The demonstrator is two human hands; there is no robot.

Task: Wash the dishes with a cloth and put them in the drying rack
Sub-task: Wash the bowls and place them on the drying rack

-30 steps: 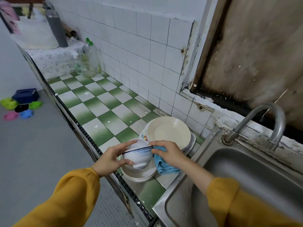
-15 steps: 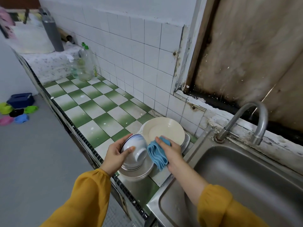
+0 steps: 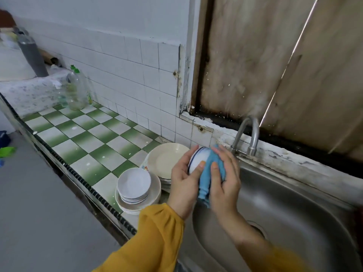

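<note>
My left hand curls round one blue-rimmed bowl, holding it over the sink so drips fall in. My right hand pinches the one cloth against it, thumb on top. Beside them two piles wait: small bowls and plates. One tap stands behind. No rack shows.

White tiled wall runs behind my green-and-white checked counter. Grey floor lies to my left. Stained wooden boards, perhaps shutters, cover the opening, daylight slipping through a gap.
</note>
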